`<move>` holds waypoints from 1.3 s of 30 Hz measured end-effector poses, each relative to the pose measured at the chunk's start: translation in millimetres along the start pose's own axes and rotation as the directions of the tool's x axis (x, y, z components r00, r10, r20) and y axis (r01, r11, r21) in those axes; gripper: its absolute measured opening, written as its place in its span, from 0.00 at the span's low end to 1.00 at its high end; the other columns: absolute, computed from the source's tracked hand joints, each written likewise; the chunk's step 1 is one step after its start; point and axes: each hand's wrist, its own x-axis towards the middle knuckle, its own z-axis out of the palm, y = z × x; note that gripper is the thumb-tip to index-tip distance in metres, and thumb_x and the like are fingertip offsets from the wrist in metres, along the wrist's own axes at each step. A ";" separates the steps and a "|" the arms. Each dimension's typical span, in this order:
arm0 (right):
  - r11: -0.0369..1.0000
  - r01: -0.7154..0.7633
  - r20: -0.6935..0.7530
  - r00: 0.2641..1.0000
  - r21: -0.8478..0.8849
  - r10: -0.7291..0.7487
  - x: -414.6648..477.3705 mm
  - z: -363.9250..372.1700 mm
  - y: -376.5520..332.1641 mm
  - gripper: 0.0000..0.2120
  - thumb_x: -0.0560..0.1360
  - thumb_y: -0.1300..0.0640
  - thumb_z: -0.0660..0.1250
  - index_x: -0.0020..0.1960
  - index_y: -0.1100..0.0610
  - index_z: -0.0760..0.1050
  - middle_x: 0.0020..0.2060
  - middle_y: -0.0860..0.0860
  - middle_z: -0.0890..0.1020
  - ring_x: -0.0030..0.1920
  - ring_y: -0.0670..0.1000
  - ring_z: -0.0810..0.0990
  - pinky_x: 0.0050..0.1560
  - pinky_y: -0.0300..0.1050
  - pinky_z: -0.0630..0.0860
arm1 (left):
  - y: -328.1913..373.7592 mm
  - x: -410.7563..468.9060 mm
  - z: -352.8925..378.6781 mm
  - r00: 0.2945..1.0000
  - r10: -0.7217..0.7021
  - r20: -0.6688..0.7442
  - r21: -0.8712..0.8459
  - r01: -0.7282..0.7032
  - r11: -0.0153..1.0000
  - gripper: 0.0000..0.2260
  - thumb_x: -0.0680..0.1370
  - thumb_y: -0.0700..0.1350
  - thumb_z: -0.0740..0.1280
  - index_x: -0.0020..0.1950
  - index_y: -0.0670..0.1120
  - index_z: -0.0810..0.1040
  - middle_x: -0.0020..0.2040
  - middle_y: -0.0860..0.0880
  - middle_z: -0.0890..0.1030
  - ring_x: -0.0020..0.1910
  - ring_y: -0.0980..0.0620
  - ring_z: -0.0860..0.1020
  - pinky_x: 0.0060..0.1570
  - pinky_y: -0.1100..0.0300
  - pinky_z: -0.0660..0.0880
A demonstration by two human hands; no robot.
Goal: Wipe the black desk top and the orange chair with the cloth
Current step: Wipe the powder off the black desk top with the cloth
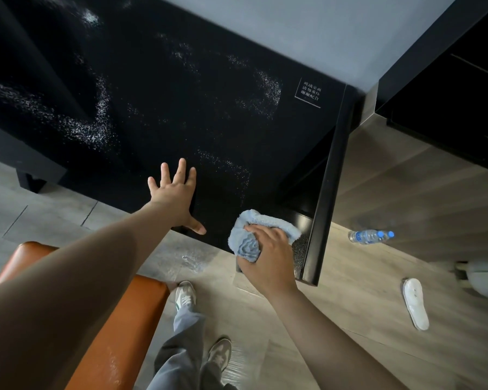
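Light-blue cloth sits bunched at the lower-right edge of the black surface, your right hand curled round it; your left hand is spread, fingers straight, at centre frame; the orange chair fills the lower left.

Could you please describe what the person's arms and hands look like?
Both arms are bare as far as the frame shows: no sleeves appear on the left arm or right arm. The left hand and right hand wear no gloves, and no watch, bracelet or ring is visible.
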 end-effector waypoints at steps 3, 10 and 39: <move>1.000 0.002 0.009 1.000 0.015 -0.002 -11.2 -0.9 -3.5 0.28 0.65 0.41 0.61 0.63 0.50 0.77 0.59 0.44 0.79 0.60 0.50 0.73 0.63 0.49 0.71 | 0.6 -1.3 -0.5 1.000 -0.001 0.003 -0.006 0.001 1.000 0.66 0.58 0.68 0.76 0.78 0.47 0.34 0.76 0.46 0.30 0.75 0.35 0.35 0.71 0.33 0.47; 0.998 -0.009 0.025 1.000 0.064 0.007 -36.3 0.2 -6.5 0.26 0.66 0.44 0.62 0.62 0.50 0.77 0.58 0.43 0.80 0.60 0.48 0.73 0.63 0.47 0.70 | -0.8 -1.7 0.9 1.000 0.002 -0.005 -0.019 -0.002 1.000 0.66 0.58 0.67 0.76 0.78 0.48 0.34 0.77 0.46 0.31 0.75 0.35 0.35 0.72 0.33 0.47; 0.914 -0.166 -0.062 0.977 0.370 0.203 23.7 -100.2 -38.5 0.15 0.74 0.53 0.64 0.29 0.48 0.71 0.26 0.40 0.77 0.30 0.41 0.76 0.33 0.36 0.69 | -21.4 -5.4 -15.6 0.995 0.103 0.001 -0.164 -0.101 0.981 0.45 0.71 0.65 0.69 0.79 0.49 0.49 0.79 0.48 0.42 0.77 0.39 0.43 0.73 0.39 0.54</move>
